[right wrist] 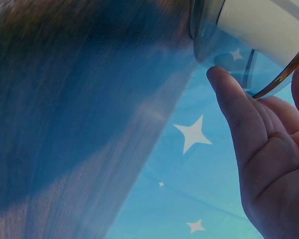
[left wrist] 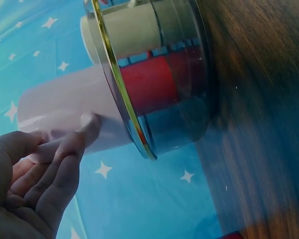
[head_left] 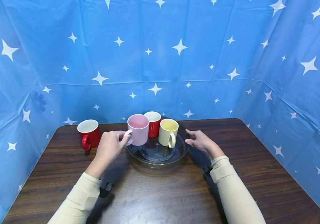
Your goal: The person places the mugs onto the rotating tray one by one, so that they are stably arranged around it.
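My left hand [head_left: 110, 145] pinches the handle [left wrist: 52, 149] of a pink mug [head_left: 138, 135] between thumb and fingers. This mug is upright at the left rim of a clear glass bowl [head_left: 160, 163], its lower part behind the glass wall in the left wrist view. Inside the bowl stand a red mug [head_left: 153, 128] with a white interior, partly hidden, and a pale yellow mug [head_left: 166, 137], handle toward me. At the bowl's right side is my right hand [head_left: 203, 142], its fingers [right wrist: 234, 107] extended along the outer glass and the thumb near the gold-edged rim.
Another red mug [head_left: 90, 133] with a white interior stands on the table at the left, beyond my left hand. The dark wood table [head_left: 154, 199] ends at a blue curtain [head_left: 160, 62] with white stars behind and at both sides.
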{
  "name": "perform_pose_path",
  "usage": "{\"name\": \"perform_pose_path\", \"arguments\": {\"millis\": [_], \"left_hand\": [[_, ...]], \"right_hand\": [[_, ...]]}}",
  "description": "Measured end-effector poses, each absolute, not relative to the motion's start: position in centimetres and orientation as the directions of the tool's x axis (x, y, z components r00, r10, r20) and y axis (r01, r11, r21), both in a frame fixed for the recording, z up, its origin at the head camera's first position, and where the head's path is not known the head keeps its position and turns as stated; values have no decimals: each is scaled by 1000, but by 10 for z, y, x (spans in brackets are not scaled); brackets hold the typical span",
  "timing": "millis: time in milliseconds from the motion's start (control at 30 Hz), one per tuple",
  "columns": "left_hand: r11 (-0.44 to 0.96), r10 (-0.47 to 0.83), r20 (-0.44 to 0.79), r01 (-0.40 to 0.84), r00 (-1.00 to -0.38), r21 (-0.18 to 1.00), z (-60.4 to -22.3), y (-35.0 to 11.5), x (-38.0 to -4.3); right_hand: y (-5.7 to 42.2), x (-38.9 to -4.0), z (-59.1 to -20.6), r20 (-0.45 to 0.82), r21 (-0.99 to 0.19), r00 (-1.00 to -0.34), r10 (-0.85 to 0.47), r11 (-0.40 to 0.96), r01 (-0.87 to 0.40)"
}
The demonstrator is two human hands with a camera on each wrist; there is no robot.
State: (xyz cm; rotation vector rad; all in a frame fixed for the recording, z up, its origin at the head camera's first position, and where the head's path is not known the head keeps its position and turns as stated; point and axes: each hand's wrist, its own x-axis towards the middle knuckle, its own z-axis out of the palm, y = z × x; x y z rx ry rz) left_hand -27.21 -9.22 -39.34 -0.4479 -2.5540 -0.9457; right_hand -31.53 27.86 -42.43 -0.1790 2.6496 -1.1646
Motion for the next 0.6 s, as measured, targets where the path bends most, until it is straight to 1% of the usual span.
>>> {"name": "perform_pose_path", "arguments": {"millis": [333,600], "left_hand": [[689,220,435,455,-873,564,-395,-92,-274],[666,265,406,471,-875,579,-398,-93,-275]], "right_hand": [[279,-314,-422,-155,-742,-962,-224,669,-37],[278,-314,-423,-162,-747,-963,-217,664,-24]]}}
